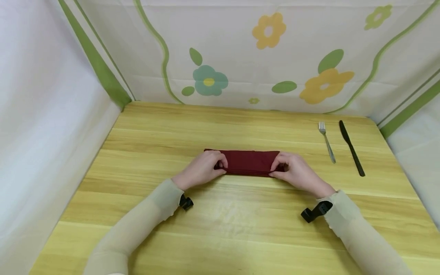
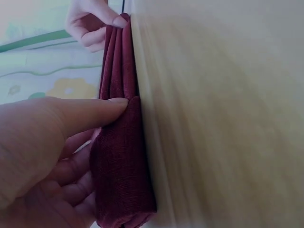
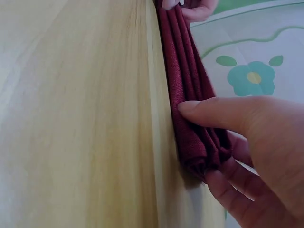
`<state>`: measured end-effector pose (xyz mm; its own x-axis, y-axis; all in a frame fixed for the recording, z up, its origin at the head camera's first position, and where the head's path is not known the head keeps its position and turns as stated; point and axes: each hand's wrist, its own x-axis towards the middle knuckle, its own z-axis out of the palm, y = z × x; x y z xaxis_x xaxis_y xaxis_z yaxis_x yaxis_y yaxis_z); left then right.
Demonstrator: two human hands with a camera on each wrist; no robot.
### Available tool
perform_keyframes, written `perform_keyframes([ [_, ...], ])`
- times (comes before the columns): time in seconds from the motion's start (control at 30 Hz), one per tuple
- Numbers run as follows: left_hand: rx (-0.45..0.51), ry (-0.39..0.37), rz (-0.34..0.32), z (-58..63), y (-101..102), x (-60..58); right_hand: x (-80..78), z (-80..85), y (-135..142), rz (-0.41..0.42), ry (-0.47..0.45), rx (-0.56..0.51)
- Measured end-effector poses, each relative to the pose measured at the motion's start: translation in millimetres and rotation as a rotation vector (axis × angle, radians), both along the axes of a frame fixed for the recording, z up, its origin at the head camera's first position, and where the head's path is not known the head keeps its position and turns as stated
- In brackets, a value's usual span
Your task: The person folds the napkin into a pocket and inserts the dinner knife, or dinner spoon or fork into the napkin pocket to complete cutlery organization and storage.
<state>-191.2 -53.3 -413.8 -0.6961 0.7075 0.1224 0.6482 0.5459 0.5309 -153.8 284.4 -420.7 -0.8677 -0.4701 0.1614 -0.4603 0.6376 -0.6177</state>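
A dark red cloth (image 1: 251,161), folded in layers into a narrow strip, lies crosswise on the wooden table (image 1: 220,229). My left hand (image 1: 207,167) pinches its left end, with the thumb on the near long edge and the fingers curled over the top. At the opposite end, my right hand (image 1: 295,170) pinches the cloth in the same way. Stacked pleats show along the near side of the cloth (image 3: 183,80) in the right wrist view. From the left wrist, the thumb presses on the cloth (image 2: 121,161) where the layers bunch.
To the right of the cloth lie a silver fork (image 1: 326,141) and, further right, a black knife (image 1: 351,147). A white curtain (image 1: 237,53) with flowers and green vines hangs behind the table's back edge. White fabric also borders the left and right sides.
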Motion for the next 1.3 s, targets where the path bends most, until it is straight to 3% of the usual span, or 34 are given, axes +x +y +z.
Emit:
perform_keyframes([
  [0.17,0.017,-0.039,-0.035,2.2,-1,-3.6,0.4,-1.1,1,0.002,0.025,-0.008],
  [0.33,-0.016,-0.088,-0.085,1.7,-7,-6.2,1.1,0.3,6,0.017,0.014,0.058],
  [0.43,0.012,-0.104,-0.107,1.1,-12,-8.5,2.3,2.9,10,0.016,0.001,0.087],
  [0.57,0.078,-0.169,-0.115,1.6,-15,-12.2,3.7,5.9,13,0.011,0.003,0.099],
  [0.83,0.047,-0.212,-0.128,2.4,-14,-16.7,4.8,6.1,10,-0.007,-0.037,0.119],
  [1.07,0.148,-0.153,-0.017,18.1,-48,-20.2,3.5,5.2,10,-0.014,-0.070,0.093],
  [1.17,0.076,-0.116,-0.021,22.8,-60,-20.1,3.2,4.5,11,-0.013,-0.069,0.088],
  [1.3,-0.043,-0.038,-0.039,16.9,-61,-18.1,2.9,3.8,11,-0.011,-0.057,0.083],
])
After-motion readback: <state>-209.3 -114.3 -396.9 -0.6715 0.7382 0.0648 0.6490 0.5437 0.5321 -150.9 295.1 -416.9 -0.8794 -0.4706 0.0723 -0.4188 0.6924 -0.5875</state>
